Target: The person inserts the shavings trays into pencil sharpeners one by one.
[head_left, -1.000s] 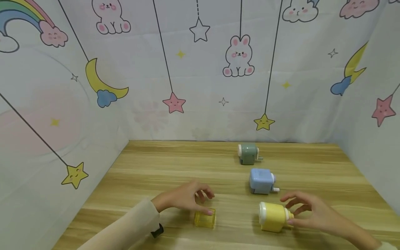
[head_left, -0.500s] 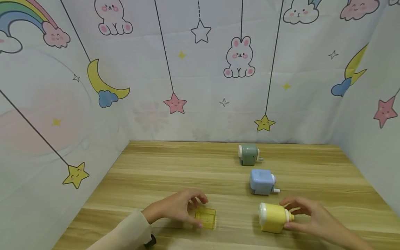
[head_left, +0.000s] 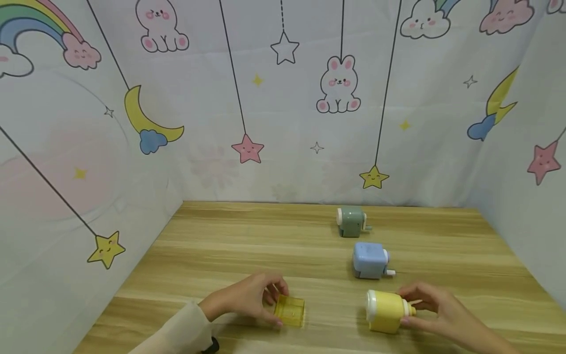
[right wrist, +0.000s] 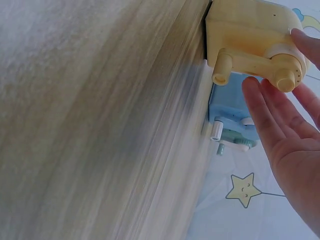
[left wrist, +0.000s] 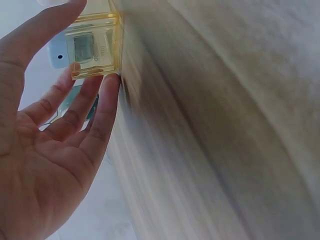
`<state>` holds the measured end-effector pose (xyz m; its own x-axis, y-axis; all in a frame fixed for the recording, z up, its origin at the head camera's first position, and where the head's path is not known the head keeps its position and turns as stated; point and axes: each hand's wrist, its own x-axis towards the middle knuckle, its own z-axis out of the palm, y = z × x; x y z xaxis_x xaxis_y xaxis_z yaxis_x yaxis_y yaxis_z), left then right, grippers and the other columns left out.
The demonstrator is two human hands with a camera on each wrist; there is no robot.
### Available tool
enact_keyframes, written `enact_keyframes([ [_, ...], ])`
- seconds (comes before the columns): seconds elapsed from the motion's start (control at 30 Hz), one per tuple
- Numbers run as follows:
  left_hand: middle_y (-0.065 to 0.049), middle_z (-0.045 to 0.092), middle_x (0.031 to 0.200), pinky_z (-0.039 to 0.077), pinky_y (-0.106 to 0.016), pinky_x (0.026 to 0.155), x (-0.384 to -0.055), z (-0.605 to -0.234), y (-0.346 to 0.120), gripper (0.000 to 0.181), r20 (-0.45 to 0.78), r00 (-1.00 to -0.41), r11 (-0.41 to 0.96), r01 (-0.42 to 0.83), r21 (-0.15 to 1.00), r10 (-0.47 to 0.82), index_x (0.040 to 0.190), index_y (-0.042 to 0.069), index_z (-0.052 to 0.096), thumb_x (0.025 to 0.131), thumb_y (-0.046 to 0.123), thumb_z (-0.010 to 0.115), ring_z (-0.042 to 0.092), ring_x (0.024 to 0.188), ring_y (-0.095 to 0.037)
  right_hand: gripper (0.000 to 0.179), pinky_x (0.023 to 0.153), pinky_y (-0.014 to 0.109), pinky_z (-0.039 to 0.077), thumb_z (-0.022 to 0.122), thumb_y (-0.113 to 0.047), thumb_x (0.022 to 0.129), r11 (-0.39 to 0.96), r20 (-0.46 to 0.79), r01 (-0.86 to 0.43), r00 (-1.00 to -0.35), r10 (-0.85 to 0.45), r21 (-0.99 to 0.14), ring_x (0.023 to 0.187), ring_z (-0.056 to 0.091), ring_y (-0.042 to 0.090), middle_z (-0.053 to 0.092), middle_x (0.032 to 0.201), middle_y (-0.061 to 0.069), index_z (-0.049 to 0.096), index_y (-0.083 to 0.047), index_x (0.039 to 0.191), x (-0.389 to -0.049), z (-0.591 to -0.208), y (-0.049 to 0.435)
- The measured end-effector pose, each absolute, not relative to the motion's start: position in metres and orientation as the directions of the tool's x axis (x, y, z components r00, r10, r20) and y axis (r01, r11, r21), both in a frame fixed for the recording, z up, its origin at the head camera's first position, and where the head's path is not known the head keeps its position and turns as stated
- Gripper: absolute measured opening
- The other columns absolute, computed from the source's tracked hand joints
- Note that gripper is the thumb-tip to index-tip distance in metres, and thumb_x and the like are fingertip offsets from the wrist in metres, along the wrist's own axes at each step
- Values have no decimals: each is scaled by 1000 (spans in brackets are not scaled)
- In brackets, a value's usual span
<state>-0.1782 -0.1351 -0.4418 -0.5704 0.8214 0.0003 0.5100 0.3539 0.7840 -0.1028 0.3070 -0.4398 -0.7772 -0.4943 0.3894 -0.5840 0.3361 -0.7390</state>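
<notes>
Clear yellow box: a small see-through yellow box (head_left: 291, 312) is being gripped on the tabletop (head_left: 247, 241), at the person's left of a yellow sharpener (head_left: 383, 310) and apart from it.
Box handling: hard, hollow plastic is being suggested by the look of it; it is judged light, stiff, somewhat slick and liable to crack if squeezed hard, best being taken by its opposite side walls.
Left-hand grip: the box is being pinched at one end by the left hand (head_left: 249, 296), thumb on the near side and fingertips on the far side, the spread no wider than the box; how firmly it is being pressed cannot be told.
Yellow sharpener: its white-rimmed end is being turned toward the box, its crank (right wrist: 250, 61) toward the right hand (head_left: 446, 314); a rigid body, judged heavier than the box, is best being held by its flat sides, clear of the crank.
Right-hand grip: the crank end is being held loosely between thumb and curved fingers, the spread matching the body's width.
Behind: a blue sharpener (head_left: 369, 260) and, farther back, a green sharpener (head_left: 352, 221) are being left untouched.
Backdrop: the tabletop is being enclosed by a printed cloth (head_left: 283, 118) of stars, moons and rabbits.
</notes>
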Motion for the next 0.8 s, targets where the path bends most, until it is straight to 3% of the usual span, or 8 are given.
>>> enact_keyframes([
  [0.8, -5, 62, 104, 58, -24, 81, -178, -444, -125, 46, -15, -590, 340, 444, 829, 807, 107, 7, 61, 75, 21, 91, 65, 95, -12, 37, 76, 26, 59, 80, 5, 80, 286, 398, -594, -755, -521, -752, 101, 66, 7, 68, 114, 2, 63, -10, 110, -104, -442, 309],
])
